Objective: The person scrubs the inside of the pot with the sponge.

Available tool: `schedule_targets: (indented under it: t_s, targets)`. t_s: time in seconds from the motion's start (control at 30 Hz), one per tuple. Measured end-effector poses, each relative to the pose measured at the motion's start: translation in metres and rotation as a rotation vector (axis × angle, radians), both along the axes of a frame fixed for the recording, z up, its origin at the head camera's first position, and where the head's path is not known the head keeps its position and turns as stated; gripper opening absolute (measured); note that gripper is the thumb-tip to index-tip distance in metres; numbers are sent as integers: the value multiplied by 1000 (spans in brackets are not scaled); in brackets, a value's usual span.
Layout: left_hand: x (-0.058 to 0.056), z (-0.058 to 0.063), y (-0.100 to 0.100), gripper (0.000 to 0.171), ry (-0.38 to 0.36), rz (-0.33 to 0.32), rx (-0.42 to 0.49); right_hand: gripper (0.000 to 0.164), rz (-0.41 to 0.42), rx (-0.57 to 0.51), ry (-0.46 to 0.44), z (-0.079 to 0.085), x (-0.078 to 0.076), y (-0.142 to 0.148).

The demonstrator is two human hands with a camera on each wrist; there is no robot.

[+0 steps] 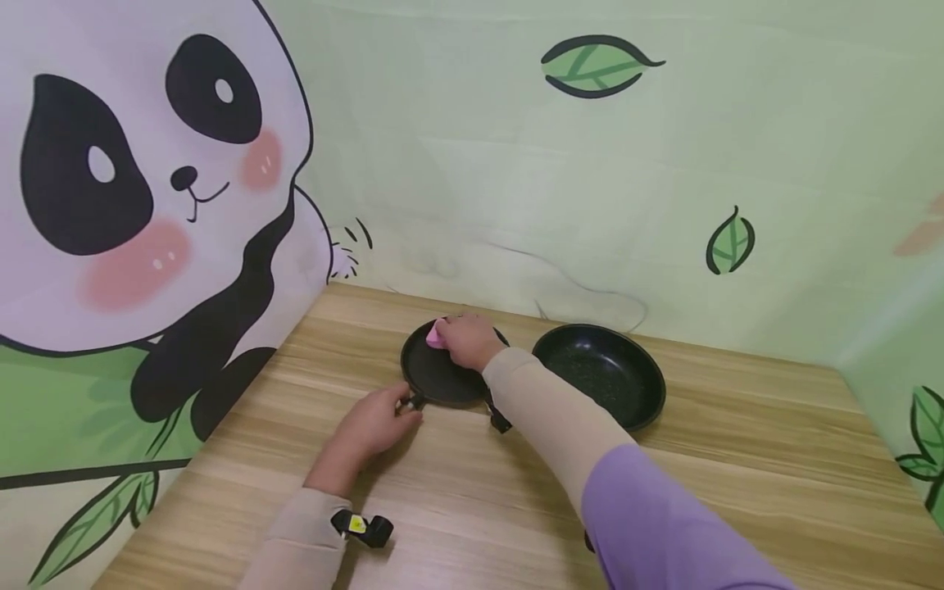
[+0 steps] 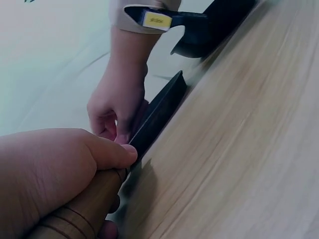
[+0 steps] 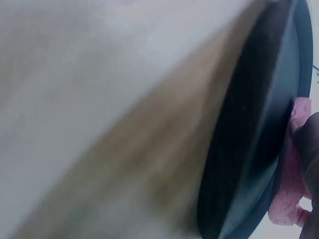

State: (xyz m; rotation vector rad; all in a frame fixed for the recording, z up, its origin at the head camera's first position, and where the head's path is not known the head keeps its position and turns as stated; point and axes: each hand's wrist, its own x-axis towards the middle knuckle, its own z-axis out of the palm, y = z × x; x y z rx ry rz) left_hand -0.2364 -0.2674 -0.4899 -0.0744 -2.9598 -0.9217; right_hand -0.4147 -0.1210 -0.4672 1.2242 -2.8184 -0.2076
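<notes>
A small pink sponge block (image 1: 435,336) sits at about 11 o'clock inside a round, shallow black pan (image 1: 446,381), against its inner surface. The right hand (image 1: 468,340) pinches the sponge, its fingers closed on it. At the pan's 7 o'clock, the left hand (image 1: 374,422) has its fingers curled round a brown, wood-look handle with dark grooves (image 2: 75,214). A deeper, glossy black round pan (image 1: 601,360) stands near at 3 o'clock, partly behind the beige-and-purple sleeve (image 1: 649,508).

Both pans rest on a light-brown, wood-grained desk (image 1: 737,434), its streaks running roughly from 9 to 3 o'clock. Pale green walls (image 1: 442,106) rise behind it, faintly creased; a big cartoon panda (image 1: 229,49) fills 10 o'clock, and black-outlined green leaves (image 1: 597,67) show towards 1 and 2 o'clock.
</notes>
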Motion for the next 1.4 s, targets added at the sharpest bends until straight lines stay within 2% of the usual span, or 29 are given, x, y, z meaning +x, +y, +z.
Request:
schedule_targets:
  t_s: [0.13, 0.23, 0.33, 0.63, 0.8, 0.97, 1.27, 1.4]
  targets:
    - [0, 1, 5, 18, -10, 14, 3, 21, -14, 25, 39, 7, -6, 12]
    - [0, 2, 7, 17, -11, 18, 0, 23, -14, 59, 36, 13, -8, 21]
    - [-1, 2, 8, 17, -17, 16, 5, 16, -8, 85, 23, 17, -10, 31]
    - [-2, -2, 9, 17, -20, 21, -2, 17, 8, 163, 10, 19, -14, 53]
    - [-2, -3, 9, 18, -20, 30, -7, 18, 41, 183, -1, 20, -11, 65]
    - [-1, -1, 8, 18, -17, 40, -10, 20, 117, 184, 26, 21, -4, 74]
    - [-1, 1, 5, 20, 3, 33, -22, 20, 215, 201, 8, 28, 6, 84]
    - [-1, 1, 7, 20, -13, 39, -10, 26, 240, 209, -43, 32, 12, 86]
